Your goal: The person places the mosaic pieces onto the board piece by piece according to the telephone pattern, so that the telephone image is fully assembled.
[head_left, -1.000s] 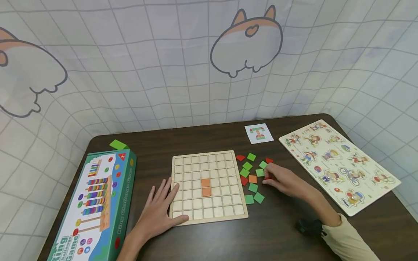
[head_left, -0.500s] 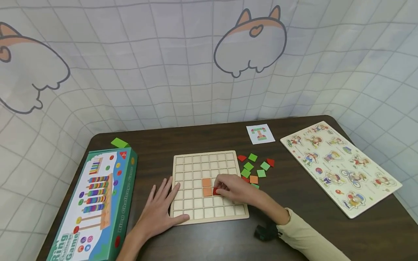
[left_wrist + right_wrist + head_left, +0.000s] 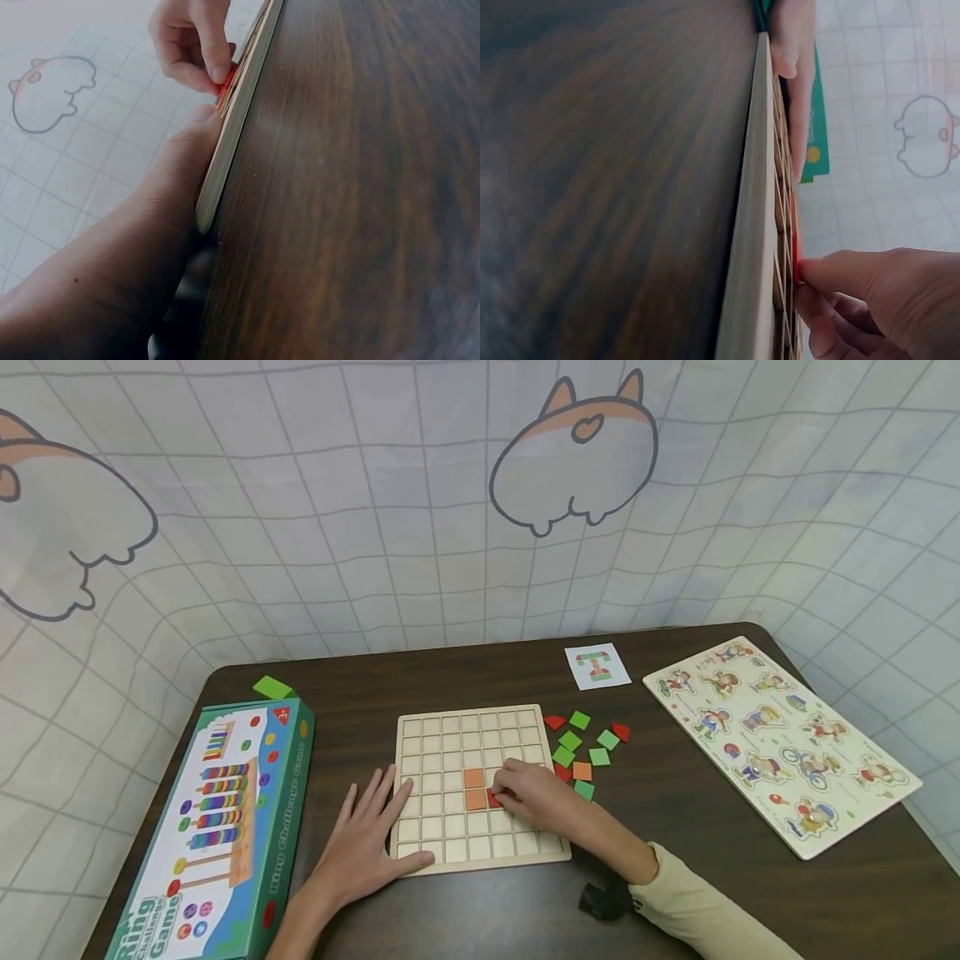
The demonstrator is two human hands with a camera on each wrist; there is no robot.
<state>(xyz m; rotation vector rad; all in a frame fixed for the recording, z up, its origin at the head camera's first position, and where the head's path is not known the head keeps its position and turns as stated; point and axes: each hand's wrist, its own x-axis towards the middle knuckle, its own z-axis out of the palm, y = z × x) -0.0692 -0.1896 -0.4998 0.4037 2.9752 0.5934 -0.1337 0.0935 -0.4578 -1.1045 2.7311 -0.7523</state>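
So nearest the camera there's the left hand (image 3: 369, 831), spread wide and gripping nothing, thumb over the near left corner of the gridded wooden board (image 3: 487, 865) and a fingertip at its left rim, probably so the thing doesn't skate around on the dark surface (image 3: 435, 914). The right hand (image 3: 536, 795) is closed to a pinch over the grid, thumb and fingertips on a red piece (image 3: 494, 799) just right of the lower of two orange squares (image 3: 476, 799); a tip grip makes sense for something that thin. Fingers cover part of it, so can't really tell if it's sitting flat in its cell. The ring game box (image 3: 217, 827) is off to the left, out of the way. Loose green pieces (image 3: 570, 741), plus red and orange ones, lie just right of the board, handy for that right hand. Farther back, a pattern card (image 3: 597, 666) lies face up, presumably for easy glancing, left of a picture puzzle board (image 3: 780, 745).
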